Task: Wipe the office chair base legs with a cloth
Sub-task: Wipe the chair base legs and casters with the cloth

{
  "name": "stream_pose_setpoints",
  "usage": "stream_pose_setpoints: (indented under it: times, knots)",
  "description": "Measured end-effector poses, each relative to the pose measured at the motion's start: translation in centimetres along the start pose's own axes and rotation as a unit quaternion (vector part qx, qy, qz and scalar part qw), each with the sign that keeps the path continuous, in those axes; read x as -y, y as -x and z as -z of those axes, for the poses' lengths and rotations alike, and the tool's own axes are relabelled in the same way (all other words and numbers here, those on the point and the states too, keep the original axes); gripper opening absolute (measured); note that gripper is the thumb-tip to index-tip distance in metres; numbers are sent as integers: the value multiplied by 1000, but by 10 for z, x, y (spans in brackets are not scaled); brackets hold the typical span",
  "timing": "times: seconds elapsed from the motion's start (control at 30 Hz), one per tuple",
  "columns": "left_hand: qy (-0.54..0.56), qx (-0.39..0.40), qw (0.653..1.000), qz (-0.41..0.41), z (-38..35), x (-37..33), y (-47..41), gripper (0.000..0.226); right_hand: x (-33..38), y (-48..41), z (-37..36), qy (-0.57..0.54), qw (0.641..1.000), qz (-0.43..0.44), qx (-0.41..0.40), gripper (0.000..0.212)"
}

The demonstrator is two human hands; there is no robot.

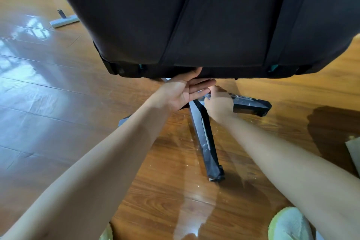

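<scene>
Head view – black chair seat (194, 15) fills the top of frame, with the chair base on the wooden floor (58, 84) beneath it. Three base legs show: near leg (206, 142) runs toward the camera, right leg (251, 104) points right, and left leg (124, 121) is mostly hidden behind the left forearm. Near and right legs carry white specks and smears. Left hand (184, 93) is spread, palm turned up and inward, fingers straight, fingertips just under the seat's lower edge and holding nothing. Right hand (219, 103) is back-up with fingers curled down at the hub where the legs meet, touching the inner end of the right leg. Something grey sits at its fingertips – cannot tell whether that is the cloth or whether the hand grips anything. The hands are just beside each other, nearly touching. The floor is glossy, with white flecks around the near leg. Pale green slipper (290, 224) is at bottom right, a metal desk foot (64, 21) upper left and a pale sheet (353, 152) at the right edge.
</scene>
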State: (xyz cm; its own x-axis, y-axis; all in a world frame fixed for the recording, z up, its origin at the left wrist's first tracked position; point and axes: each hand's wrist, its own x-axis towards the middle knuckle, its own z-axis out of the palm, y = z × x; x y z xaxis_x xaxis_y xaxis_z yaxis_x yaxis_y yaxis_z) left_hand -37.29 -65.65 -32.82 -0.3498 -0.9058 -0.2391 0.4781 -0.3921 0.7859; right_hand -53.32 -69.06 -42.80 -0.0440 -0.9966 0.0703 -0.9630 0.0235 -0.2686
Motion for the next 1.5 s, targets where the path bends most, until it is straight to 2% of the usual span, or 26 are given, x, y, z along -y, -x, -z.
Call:
stream_pose_setpoints:
  times: [0.07,0.17,0.33,0.43,0.53,0.63,0.7,0.77,0.8,0.83,0.9,0.97,1.03,1.13,1.2,1.33,1.5]
  knots:
    - [-4,-6,1000,5,2,-3,1,30,2,0,-16,21,999,47,12,25]
    - [-6,-6,1000,10,4,-7,2,32,-4,-3,-29,62,991,99,61,38]
    - [-18,-23,1000,1,8,-8,2,36,-2,-8,-25,86,984,146,52,20]
    - [-26,-53,998,14,8,-6,3,39,-13,25,-35,95,977,186,32,28]
    - [-40,-49,998,23,6,-7,5,26,-23,58,-44,80,972,216,53,47]
    - [-29,-36,999,20,3,-6,3,25,-24,39,-41,72,974,210,49,57]
    - [-21,-19,1000,9,5,-1,1,20,-13,13,-39,67,978,195,44,41]
    - [-23,13,1000,11,12,8,3,17,1,-3,-39,59,988,132,55,18]
    - [-30,17,999,21,19,18,3,24,4,-4,-42,55,991,111,54,18]
    - [-38,4,999,36,26,31,2,27,5,-2,-45,52,991,107,55,21]
    - [-57,-85,991,82,41,64,1,30,1,13,-46,20,987,149,49,29]
    - [-81,-211,964,137,55,98,2,32,-13,33,-47,10,981,188,43,44]
    - [-110,-276,941,163,68,124,-1,38,-28,49,-46,25,979,199,44,55]
    - [-109,-276,933,205,68,146,-5,42,-38,50,-49,54,969,232,65,55]
    - [-117,-256,934,220,58,152,-9,41,-30,33,-49,60,971,225,53,52]
    - [-136,-257,935,202,49,168,-16,51,-6,-2,-43,80,981,176,25,43]
    - [-111,-266,935,205,53,178,-13,52,-14,19,-50,85,979,184,26,52]
